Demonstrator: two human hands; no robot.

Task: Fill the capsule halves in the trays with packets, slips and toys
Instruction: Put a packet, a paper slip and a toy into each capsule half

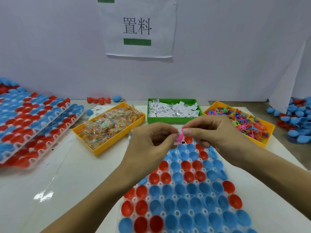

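Meeting above the far end of the tray (170, 189), both hands pinch small items between them. The left hand (151, 140) has its fingers curled in, holding a white slip (176, 143) whose edge and black mark peek out below its fingertips. The right hand (210, 130) pinches a pink toy (180, 136) between thumb and forefinger, the toy touching the left fingertips. Under the hands the tray lies on the bench (67, 182), its pockets set with red and blue capsule halves (186, 187), open side up; those in plain view hold nothing. Beyond it stand three bins: a yellow one (107, 149) on the left heaped with clear packets (109, 125), a green one (168, 119) in the middle with slips, and a yellow one (267, 142) on the right with bright toys. Stacked trays (33, 125) of halves sit far left; loose halves (297, 118) pile at the right edge. A paper sign (137, 27) hangs on the wall.
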